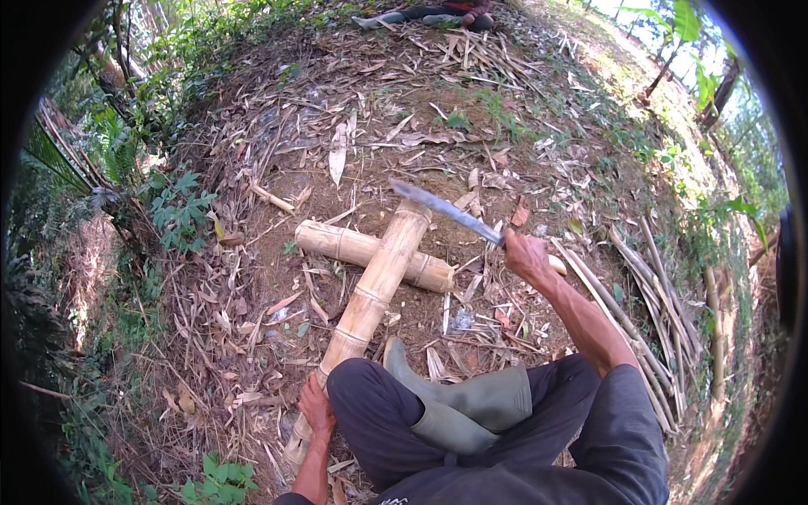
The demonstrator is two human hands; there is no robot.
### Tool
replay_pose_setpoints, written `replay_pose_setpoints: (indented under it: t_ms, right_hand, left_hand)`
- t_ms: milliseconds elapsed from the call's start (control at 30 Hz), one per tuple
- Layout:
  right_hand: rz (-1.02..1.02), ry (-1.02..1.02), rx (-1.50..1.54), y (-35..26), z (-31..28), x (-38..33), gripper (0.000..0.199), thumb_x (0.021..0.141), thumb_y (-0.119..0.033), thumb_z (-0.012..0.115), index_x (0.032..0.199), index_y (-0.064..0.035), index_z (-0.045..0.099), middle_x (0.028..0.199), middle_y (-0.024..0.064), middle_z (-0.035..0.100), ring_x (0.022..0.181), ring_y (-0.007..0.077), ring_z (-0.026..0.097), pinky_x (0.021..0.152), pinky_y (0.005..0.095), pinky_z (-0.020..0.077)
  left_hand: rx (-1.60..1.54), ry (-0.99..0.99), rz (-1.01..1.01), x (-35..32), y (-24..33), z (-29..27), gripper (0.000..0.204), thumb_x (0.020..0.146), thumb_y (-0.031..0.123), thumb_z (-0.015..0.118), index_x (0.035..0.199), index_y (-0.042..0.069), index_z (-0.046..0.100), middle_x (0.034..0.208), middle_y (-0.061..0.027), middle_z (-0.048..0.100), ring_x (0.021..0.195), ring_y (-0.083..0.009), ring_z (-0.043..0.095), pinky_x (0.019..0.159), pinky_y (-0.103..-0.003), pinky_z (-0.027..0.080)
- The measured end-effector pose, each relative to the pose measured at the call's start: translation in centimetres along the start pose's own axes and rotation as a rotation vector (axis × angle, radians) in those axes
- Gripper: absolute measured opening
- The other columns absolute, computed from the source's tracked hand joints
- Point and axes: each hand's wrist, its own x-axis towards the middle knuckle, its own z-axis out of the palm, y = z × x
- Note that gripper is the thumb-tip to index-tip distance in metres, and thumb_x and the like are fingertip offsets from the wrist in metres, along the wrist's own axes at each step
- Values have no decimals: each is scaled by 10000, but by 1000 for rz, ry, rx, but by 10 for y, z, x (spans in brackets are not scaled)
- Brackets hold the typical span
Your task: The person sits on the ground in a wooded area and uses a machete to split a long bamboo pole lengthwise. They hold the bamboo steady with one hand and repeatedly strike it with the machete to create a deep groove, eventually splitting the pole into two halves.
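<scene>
A thick, pale bamboo pole (370, 290) runs away from me at a slant. Its far part rests across a shorter bamboo log (337, 243) that lies crosswise on the ground. Beside my left knee, my left hand (317, 407) grips the pole near its close end. My right hand (528, 257) is closed round the handle of a machete (450, 210). The long grey blade points left, with its tip over or just beyond the pole's far end; whether it touches the bamboo I cannot tell.
Split bamboo strips (661, 295) are piled on the right, and more strips (497, 59) lie farther off. Another person (438, 15) sits at the top edge. Dry leaves cover the ground. My crossed legs in green rubber boots (471, 400) are close to the pole. Plants (181, 210) grow on the left.
</scene>
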Motion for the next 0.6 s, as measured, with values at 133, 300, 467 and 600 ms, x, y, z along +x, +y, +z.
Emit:
replay_pose_setpoints:
  t_ms: [133,300,467,600]
  right_hand:
    - [-424,148,-137,-31,40,-41,100,925,-101,478,936,-16,529,673,98,573,447,168,457,392,360,375]
    - [5,137,110,-3,30,6,97,851,-91,537,887,-1,543,606,141,579,506,285,579,475,443,454]
    - [62,68,116,-6,32,0,116,817,-86,546,864,20,537,648,199,620,536,342,613,503,490,469]
    - [21,89,194,-33,35,-36,142,828,-97,546,903,17,506,670,188,615,518,328,596,491,473,475]
  left_hand:
    - [-53,-29,-2,2,14,-18,797,780,303,708,1435,52,329,1155,-161,492,1101,-351,496,862,-456,379]
    - [-45,-10,17,12,19,-28,791,777,302,709,1425,45,336,1131,-153,493,1090,-347,497,861,-446,377]
    - [-5,12,13,12,6,-21,737,802,247,684,1426,55,341,1127,-141,496,1092,-337,496,870,-435,371]
    - [-2,32,16,9,14,-21,708,811,206,673,1426,63,352,1120,-134,504,1089,-333,507,868,-435,381]
